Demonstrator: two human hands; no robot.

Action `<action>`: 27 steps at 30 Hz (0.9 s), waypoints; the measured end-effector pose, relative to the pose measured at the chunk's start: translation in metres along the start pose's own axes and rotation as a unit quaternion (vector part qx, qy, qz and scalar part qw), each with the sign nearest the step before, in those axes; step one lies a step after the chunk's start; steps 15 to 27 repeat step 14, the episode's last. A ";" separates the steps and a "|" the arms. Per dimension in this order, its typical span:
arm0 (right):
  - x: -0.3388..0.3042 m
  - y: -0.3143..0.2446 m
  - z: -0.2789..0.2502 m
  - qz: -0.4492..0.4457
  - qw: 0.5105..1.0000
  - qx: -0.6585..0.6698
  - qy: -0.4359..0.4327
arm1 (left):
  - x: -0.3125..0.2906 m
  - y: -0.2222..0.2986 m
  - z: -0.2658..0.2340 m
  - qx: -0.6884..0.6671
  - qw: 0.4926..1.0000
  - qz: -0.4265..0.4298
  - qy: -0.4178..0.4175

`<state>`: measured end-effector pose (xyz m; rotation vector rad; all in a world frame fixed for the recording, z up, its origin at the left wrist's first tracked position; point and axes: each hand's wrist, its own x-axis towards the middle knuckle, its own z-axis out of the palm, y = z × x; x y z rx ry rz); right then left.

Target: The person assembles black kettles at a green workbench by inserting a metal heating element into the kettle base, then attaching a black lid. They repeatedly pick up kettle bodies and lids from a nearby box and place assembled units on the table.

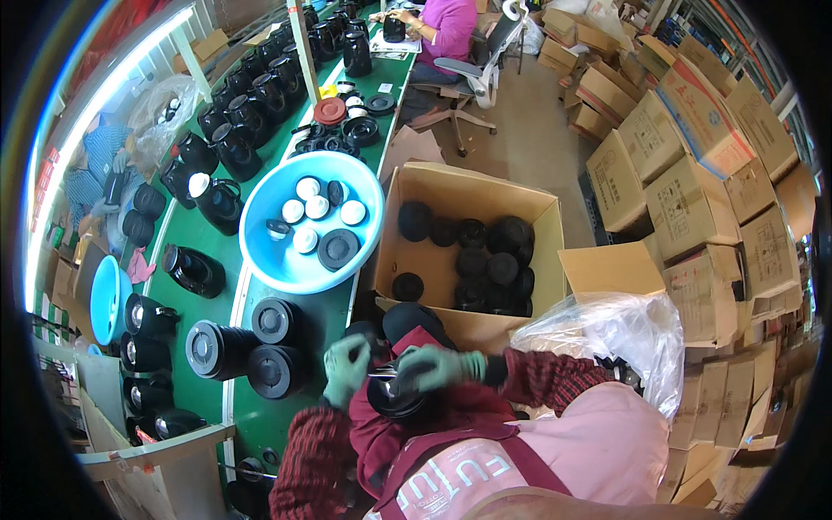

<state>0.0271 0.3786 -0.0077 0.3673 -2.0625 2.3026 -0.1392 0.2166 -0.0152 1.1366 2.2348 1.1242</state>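
My left hand, in a pale green glove, is raised over my lap with its fingers curled and pinched together. Whatever it may hold is hidden against the dark background. My right hand, gloved alike, reaches in from the right and is smeared by motion. Between and below the hands, a black round part with a shiny metal edge rests in my lap, the right hand over its top. Left of my hands, stacks of black round lids stand on the green table.
A blue basin holds white-topped caps. Beside it an open cardboard box contains black round parts. Black jugs line the table. A person in purple works at the far end. Clear plastic and stacked cartons are at right.
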 end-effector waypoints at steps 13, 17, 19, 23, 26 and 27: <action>0.042 0.068 -0.034 0.000 0.978 0.087 0.192 | 0.010 0.010 0.040 0.186 0.914 0.169 0.318; 0.050 0.086 -0.030 -0.027 0.986 0.014 0.166 | 0.008 0.008 0.041 0.200 0.902 0.182 0.335; 0.050 0.086 -0.030 -0.027 0.986 0.014 0.166 | 0.008 0.008 0.041 0.200 0.902 0.182 0.335; 0.050 0.086 -0.030 -0.027 0.986 0.014 0.166 | 0.008 0.008 0.041 0.200 0.902 0.182 0.335; 0.050 0.086 -0.030 -0.027 0.986 0.014 0.166 | 0.008 0.008 0.041 0.200 0.902 0.182 0.335; 0.050 0.086 -0.030 -0.027 0.986 0.014 0.166 | 0.008 0.008 0.041 0.200 0.902 0.182 0.335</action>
